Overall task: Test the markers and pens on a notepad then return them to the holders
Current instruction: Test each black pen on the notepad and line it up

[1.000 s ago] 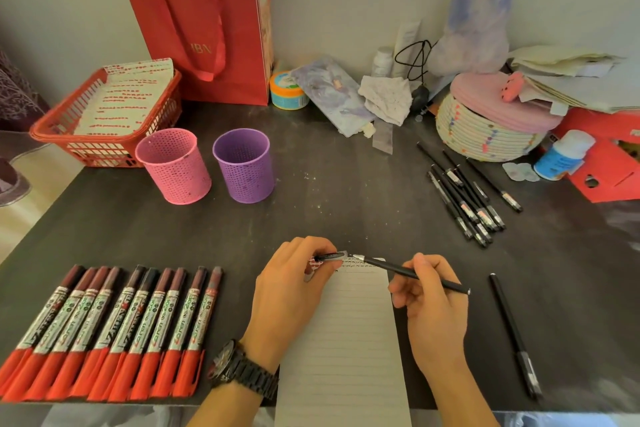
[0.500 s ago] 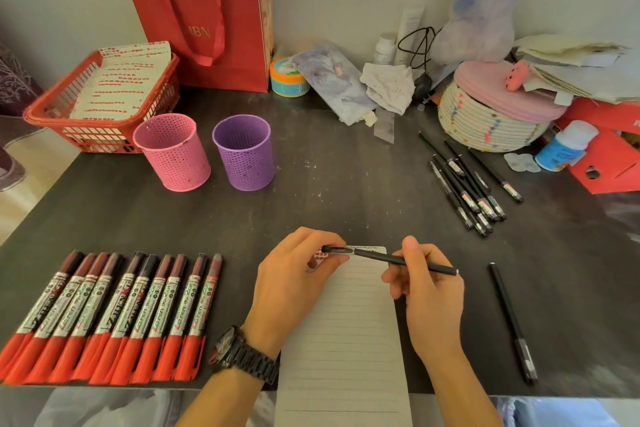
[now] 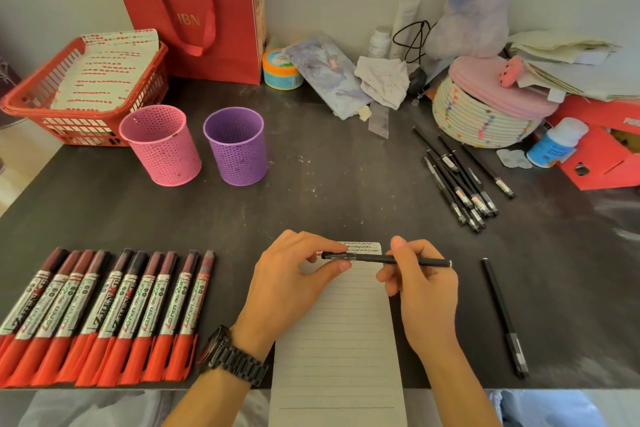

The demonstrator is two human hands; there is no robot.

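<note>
While the left hand (image 3: 291, 284) pinches the left end of a black pen (image 3: 370, 258) between thumb and curled forefinger, the right hand (image 3: 426, 291) grips the barrel further along, fingers wrapped under it and thumb on top, so both hands are closed on the same pen. It lies nearly level, running left to right, with its right end poking out past the right hand; whether its cap is fully seated cannot be told. The pen hangs over the far end of the lined notepad (image 3: 336, 340), just above a printed strip on the top edge, and the pad reaches back to the near edge of the dark table (image 3: 311, 184). A dark wristwatch (image 3: 235, 357) sits on the left wrist. Just right of the pad a single black pen (image 3: 502, 315) lies lengthwise on the table, and further away on the right rests a bundle of black pens (image 3: 457, 180), fanned loosely together. On the near left a row of red-capped markers (image 3: 104, 315) lies side by side, touching. Beyond them, well apart from the hands, stand a pink holder (image 3: 162, 146) and a purple holder (image 3: 237, 146), upright and close together. Behind these are a red basket (image 3: 20, 104) at far left, a red gift bag (image 3: 194, 10) against the wall, and a woven basket (image 3: 481, 118) with a pink lid at far right.
</note>
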